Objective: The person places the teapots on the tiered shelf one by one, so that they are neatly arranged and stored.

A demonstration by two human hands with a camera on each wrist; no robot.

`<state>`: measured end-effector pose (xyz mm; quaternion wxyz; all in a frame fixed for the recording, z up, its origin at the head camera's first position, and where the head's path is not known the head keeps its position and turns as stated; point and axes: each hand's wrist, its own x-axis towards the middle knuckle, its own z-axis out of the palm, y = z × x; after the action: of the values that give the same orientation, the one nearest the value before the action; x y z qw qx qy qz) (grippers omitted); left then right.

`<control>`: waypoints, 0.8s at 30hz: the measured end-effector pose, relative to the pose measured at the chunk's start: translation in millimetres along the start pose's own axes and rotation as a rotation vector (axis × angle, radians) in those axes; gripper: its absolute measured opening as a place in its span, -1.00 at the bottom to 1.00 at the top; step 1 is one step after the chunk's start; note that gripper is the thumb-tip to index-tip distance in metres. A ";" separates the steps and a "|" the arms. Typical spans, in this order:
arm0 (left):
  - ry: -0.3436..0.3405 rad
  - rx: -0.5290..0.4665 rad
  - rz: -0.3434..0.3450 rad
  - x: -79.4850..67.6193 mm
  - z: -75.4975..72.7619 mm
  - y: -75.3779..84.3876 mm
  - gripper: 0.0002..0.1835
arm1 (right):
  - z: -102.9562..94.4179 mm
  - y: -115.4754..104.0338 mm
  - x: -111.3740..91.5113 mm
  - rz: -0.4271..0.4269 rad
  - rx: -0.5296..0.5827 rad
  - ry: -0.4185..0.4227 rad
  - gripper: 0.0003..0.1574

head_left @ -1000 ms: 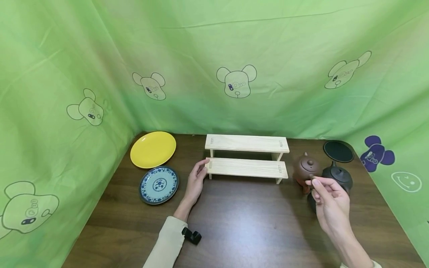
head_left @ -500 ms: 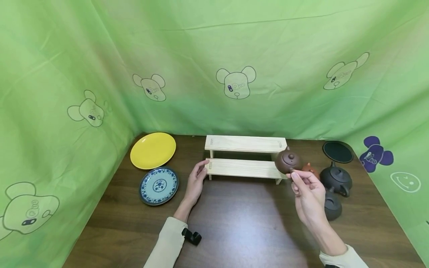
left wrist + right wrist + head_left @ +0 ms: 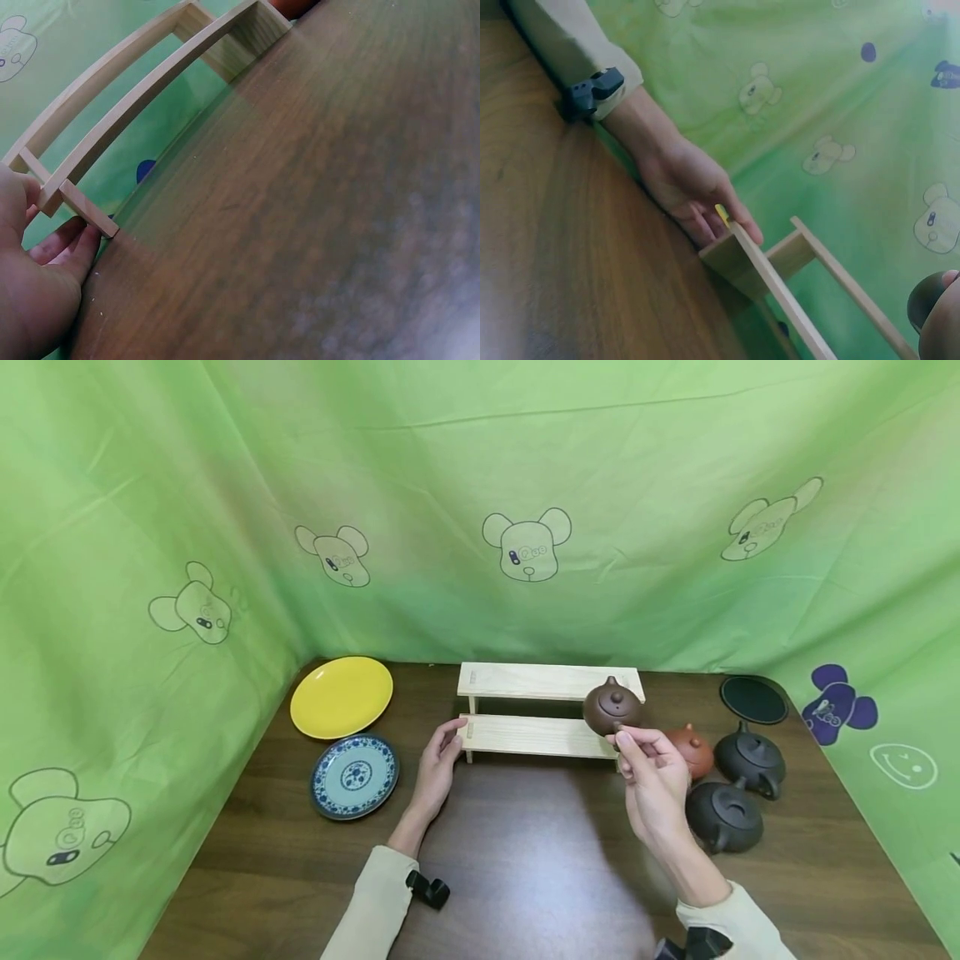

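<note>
Green cloth, brown tabletop. Right hand pinches pot, seemingly by handle; left hand grips shelf end. Likely light, stiff, chippable; handle's decent hold.

A makeshift filming booth, by its look: green cartoon-printed cloth hangs at nine, twelve and three o'clock around a wood-grain bench.

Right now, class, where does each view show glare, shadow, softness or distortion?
Head: pale glare on the table, shadow beside the right hand; left wrist: wooden stand looks bowed, table grain blurred, glare at lower right; right wrist: soft overall, slightly hazy.
</note>
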<state>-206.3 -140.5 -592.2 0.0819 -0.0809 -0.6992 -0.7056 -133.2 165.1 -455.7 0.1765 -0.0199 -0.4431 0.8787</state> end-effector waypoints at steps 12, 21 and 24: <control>-0.006 0.021 0.002 -9.1 7.4 38.8 -0.61 | 31.3 21.5 13.5 0.011 -0.004 -0.010 -0.62; -0.007 0.000 -0.010 -1.1 2.2 7.4 -0.63 | 52.8 37.2 19.2 0.011 -0.002 -0.017 -0.63; -0.001 0.016 0.003 -3.7 3.7 16.0 -0.62 | 59.4 42.2 19.8 -0.002 -0.007 -0.022 -0.65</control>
<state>-199.1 -137.0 -577.5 0.0833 -0.0818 -0.7047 -0.6998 -175.5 102.8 -450.4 0.1724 -0.0107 -0.4483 0.8770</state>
